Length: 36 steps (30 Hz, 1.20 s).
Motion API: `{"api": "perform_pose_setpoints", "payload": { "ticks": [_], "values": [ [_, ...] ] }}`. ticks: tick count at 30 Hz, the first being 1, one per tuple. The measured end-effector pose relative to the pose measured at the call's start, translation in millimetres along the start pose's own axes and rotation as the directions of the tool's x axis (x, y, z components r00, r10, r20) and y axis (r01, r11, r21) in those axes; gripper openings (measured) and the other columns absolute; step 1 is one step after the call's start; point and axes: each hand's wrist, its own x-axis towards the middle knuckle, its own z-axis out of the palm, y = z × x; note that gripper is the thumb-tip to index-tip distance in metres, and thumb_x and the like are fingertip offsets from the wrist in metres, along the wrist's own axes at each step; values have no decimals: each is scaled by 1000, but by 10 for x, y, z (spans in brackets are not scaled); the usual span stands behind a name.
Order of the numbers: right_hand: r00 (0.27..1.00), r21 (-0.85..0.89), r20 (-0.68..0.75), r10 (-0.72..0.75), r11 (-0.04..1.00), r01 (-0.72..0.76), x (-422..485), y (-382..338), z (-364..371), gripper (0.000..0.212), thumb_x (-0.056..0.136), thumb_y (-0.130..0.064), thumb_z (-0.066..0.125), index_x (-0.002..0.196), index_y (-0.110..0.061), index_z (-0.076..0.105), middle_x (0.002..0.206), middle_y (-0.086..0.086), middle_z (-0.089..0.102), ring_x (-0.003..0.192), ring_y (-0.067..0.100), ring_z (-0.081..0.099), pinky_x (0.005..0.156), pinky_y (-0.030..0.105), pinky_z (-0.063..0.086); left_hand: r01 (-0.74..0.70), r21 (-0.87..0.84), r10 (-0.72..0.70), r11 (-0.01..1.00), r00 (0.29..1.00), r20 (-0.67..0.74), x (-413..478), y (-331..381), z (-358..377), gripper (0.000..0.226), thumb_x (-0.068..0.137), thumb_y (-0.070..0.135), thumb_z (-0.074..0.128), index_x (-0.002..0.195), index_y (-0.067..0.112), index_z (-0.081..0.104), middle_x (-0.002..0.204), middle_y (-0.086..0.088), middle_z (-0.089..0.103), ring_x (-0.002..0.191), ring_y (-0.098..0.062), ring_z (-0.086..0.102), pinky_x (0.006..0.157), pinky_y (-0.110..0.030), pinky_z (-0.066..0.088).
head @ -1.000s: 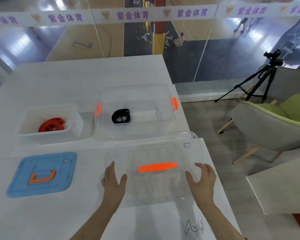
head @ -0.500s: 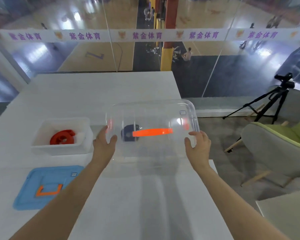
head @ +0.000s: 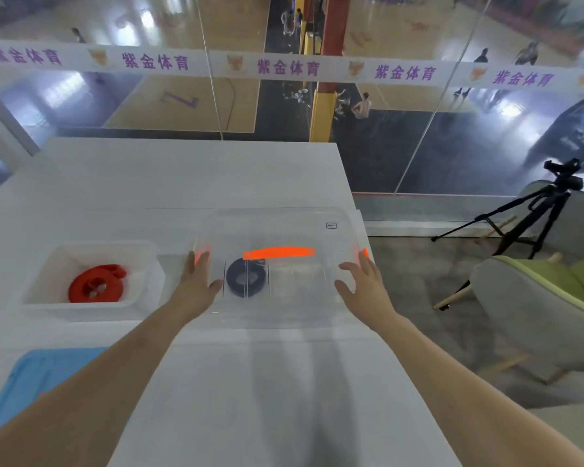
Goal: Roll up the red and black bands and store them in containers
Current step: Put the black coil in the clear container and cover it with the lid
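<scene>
Centre of frame, on the white tabletop [head: 189,176]: one clear plastic storage container [head: 277,315] with orange side clips, and a clear plastic lid [head: 294,274] with a flat orange handle lying on top of it.

Contents, as I read them through the lid: one black band [head: 245,277], rolled into a coil, at the container's left end.

Left of centre: one open white plastic tub [head: 81,306] holding one red band [head: 96,284], also coiled.

Lower left corner: part of a blue plastic lid [head: 31,379], lying flat near the tub but apart from it.

Left hand [head: 196,284]: fingers straight, laid on the clear lid's left edge, gripping nothing.

Right hand [head: 361,284]: fingers spread and relaxed at the lid's right edge, gripping nothing. I cannot tell how firmly it bears down.

Step in hand, by my judgement: closing the black band's container, with both bands already rolled and stored.

Next move calls for even downward pressure at both ends until the lid seats, perhaps then the clips. After that, the blue lid likely goes on the white tub.
</scene>
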Motion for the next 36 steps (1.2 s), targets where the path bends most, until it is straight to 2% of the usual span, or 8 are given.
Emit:
{"api": "perform_pose_setpoints", "payload": {
  "ticks": [5,7,10,13,20,25,30,36],
  "values": [
    [994,-130,-85,-63,990,52,-37,108,110,44,101,-38,63,142,-22,59,172,15,23,158,36,20,120,51,36,-39,79,40,996,999,-12,156,-61,75,72,104,23,53,163,16,11,172,-13,-8,159,-29,-3,127,-46,13],
    [996,-186,-64,-64,981,51,-76,140,142,50,103,-46,58,147,-23,55,173,17,19,160,35,16,124,48,30,-42,183,41,982,999,8,177,-65,123,71,106,38,48,163,16,13,170,-16,-14,159,-33,-9,128,-47,8],
    [996,-216,-53,-65,975,53,-116,170,164,59,102,-57,45,152,-25,51,174,16,15,162,32,11,126,47,27,-33,333,25,942,999,28,180,-86,196,89,97,67,42,163,21,5,169,-17,-21,158,-34,-14,128,-49,5],
    [998,-253,-28,-61,966,52,-109,146,146,64,101,-61,40,154,-26,48,175,16,12,163,30,7,126,46,26,-18,424,5,906,1000,31,174,-75,201,104,88,82,40,163,24,-2,168,-15,-24,158,-34,-14,128,-51,5],
    [993,-370,104,49,929,-7,-100,52,63,62,106,-61,31,162,-34,29,176,12,-3,163,29,-4,129,48,14,12,563,-22,826,1000,11,127,28,186,101,88,84,32,163,24,0,169,-20,-14,157,-40,-11,126,-55,4],
    [967,-397,207,151,916,-58,-64,-38,-17,64,105,-66,24,163,-39,16,175,9,-15,163,32,-8,132,53,9,-25,540,80,841,994,-79,-39,114,254,78,97,68,35,158,21,27,166,-22,9,151,-44,18,121,-58,26],
    [957,-395,235,168,916,-64,-109,-53,-40,68,103,-70,21,164,-39,11,174,9,-19,163,33,-9,131,53,8,21,478,-21,878,1000,-5,-165,115,365,78,98,72,20,163,33,5,170,-15,-17,158,-34,-15,124,-60,7],
    [960,-408,222,169,911,-65,-114,-34,-19,69,102,-71,20,163,-41,11,175,8,-16,163,32,-6,131,55,8,48,500,-67,864,998,19,-146,129,389,79,95,75,13,162,36,-4,169,-12,-25,156,-31,-24,125,-61,1]
  ]
}}
